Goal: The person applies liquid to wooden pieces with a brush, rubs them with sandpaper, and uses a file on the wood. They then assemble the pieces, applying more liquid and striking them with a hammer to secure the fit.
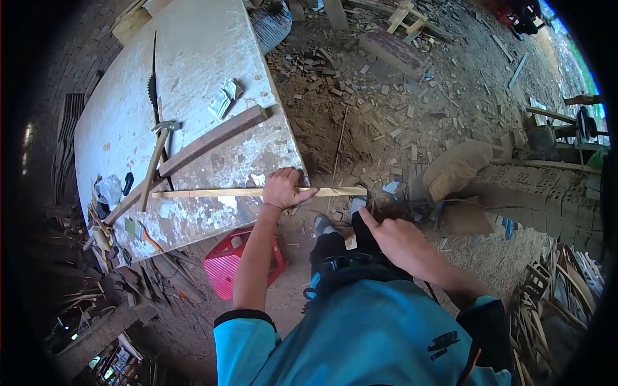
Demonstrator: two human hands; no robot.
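A thin pale wooden strip (pixel 212 192) lies across the worktable (pixel 212 38), and its right end sticks out past the table's edge. My left hand (pixel 282 189) grips the strip near that edge, fingers wrapped over it. Below the strip's free right end is my right hand (pixel 399 241), index finger stretched toward the tip and the other fingers curled; whether it touches the strip or holds anything is unclear. A saw blade (pixel 153 90) rises through a slot in the table. Beside the slot are a hammer (pixel 158 151) and a thick wooden bar (pixel 215 140).
A red plastic stool (pixel 226 264) stands under the table's near edge. Papers (pixel 224 98) lie on the tabletop. Wood scraps and sawdust cover the ground (pixel 386 96). A filled sack (pixel 458 168) and a brick structure (pixel 534 196) are on the right.
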